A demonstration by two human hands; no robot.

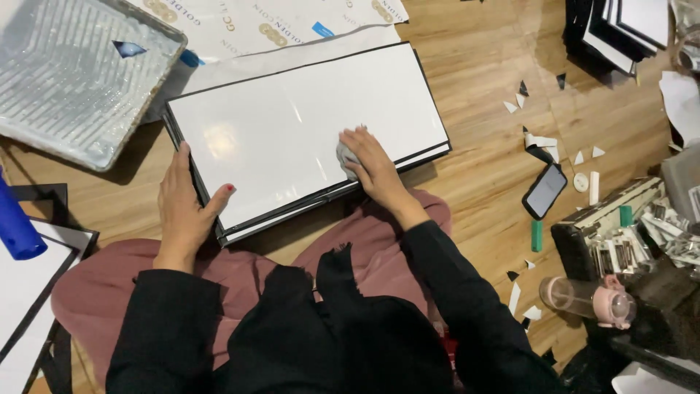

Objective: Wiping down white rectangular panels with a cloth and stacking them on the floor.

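Observation:
A white glossy board with black edges (292, 124) lies flat on the wooden floor in front of my knees. My left hand (184, 204) rests flat on its near left corner, thumb spread over the white face. My right hand (372, 164) presses a small grey wad of cloth (344, 156) onto the board's near right part, fingers curled over it. Black sleeves cover both arms, and a pink garment (372, 241) covers my lap just below the board.
A silver paint tray (73, 80) sits at the far left, with a blue roller handle (14, 222) below it. A phone (544, 190), paper scraps, a green marker (537, 236), a pink-capped bottle (583, 298) and stacked framed boards (620, 29) lie to the right.

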